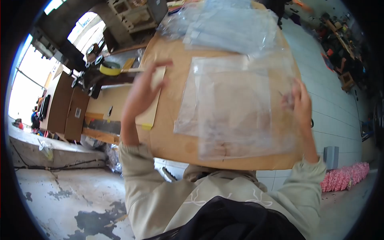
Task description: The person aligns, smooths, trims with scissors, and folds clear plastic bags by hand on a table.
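Observation:
Clear plastic bags (236,108) lie flat and overlapping on the brown-covered table (168,140) in front of me. My left hand (146,90) is raised near the table's left side, blurred, with its fingers apart and nothing in them. On the right, my right hand (298,98) is at the right edge of the bags, its fingers curled inward. Something small and greyish shows at its fingertips, too blurred to name. Whether that hand also grips the bag's edge is not visible.
A pile of clear plastic bags (236,30) covers the table's far end. To the left are a tape roll (110,69), a cardboard sheet (154,108) and a cardboard box (66,106). A pink bundle (346,177) sits on the tiled floor at the right.

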{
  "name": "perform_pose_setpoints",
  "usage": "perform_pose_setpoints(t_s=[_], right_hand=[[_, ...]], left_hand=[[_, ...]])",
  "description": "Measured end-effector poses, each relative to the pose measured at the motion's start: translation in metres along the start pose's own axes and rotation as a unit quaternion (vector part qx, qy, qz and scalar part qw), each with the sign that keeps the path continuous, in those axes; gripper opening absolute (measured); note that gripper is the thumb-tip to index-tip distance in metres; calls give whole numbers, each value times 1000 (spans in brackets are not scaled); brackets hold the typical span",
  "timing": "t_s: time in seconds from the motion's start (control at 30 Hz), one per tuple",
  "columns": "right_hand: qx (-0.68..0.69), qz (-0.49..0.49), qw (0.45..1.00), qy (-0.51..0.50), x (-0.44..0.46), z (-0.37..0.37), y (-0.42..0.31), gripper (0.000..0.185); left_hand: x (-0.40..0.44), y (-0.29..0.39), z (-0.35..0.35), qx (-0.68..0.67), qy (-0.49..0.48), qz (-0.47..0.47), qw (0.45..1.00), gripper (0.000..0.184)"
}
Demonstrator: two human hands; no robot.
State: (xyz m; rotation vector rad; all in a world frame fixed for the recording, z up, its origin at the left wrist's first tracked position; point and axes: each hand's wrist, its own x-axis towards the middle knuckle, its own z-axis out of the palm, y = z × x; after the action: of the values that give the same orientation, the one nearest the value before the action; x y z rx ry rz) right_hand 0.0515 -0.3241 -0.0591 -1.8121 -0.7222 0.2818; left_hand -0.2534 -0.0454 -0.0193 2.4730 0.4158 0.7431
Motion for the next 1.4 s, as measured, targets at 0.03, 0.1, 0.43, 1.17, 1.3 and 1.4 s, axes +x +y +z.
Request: perform_pose_setpoints(t_s=[0.03, 0.1, 0.43, 1.17, 1.3, 1.4], right_hand=[[-27, 7, 997, 72, -26, 6, 9, 28], [-301, -189, 921, 162, -64, 10, 51, 24], [133, 60, 986, -84, -160, 24, 19, 13], [-327, -216, 908, -150, 19, 149, 6, 51], [-378, -252, 884, -114, 29, 168, 6, 59], [-363, -269, 889, -80, 25, 174, 5, 61]], left_hand=[[-4, 18, 12, -6, -41, 39, 998, 35], [-14, 52, 43, -17, -130, 58, 990, 37], [-8, 136, 171, -66, -219, 156, 961, 59], [15, 194, 207, -108, -118, 293, 943, 25], [12, 191, 216, -91, -118, 316, 937, 23], [5, 183, 223, -89, -127, 312, 937, 23]])
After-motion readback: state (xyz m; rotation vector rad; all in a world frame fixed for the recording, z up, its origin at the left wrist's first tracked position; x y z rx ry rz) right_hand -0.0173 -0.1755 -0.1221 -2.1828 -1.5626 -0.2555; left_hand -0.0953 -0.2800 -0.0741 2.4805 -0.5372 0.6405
